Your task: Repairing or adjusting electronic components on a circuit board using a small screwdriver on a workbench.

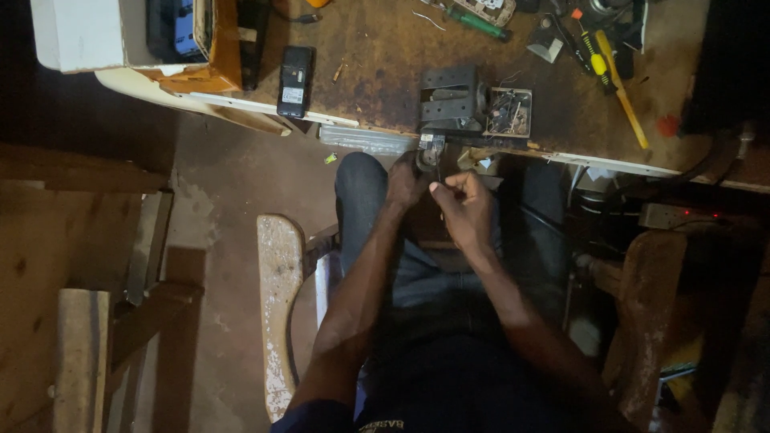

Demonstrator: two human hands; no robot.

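Sitting on a worn wooden stool (278, 313) in front of a stained workbench (385, 56), the person keeps both hands close together just under the bench edge, above the knees in dark jeans. The left hand (406, 181) is closed around a small dark device (431, 151), which sits just below the bench edge and touches the fingers; what kind of device it is I cannot tell, because the light is weak there. The right hand (464, 204) is just beside the left one, with its fingers pinched together on something thin, maybe a wire or a small tool, but it is too small to say which. On the bench directly above the hands lies a grey metal bracket (451, 98), and next to it on the right stands a small open box of tiny metal parts (508, 112). A black mobile phone (295, 81) lies near the bench edge to the left, well apart from the hands. Farther right are a yellow-handled screwdriver (622, 88) and, at the far edge, a green-handled screwdriver (478, 24). An orange cardboard box (216, 60) stands at the left end of the bench.
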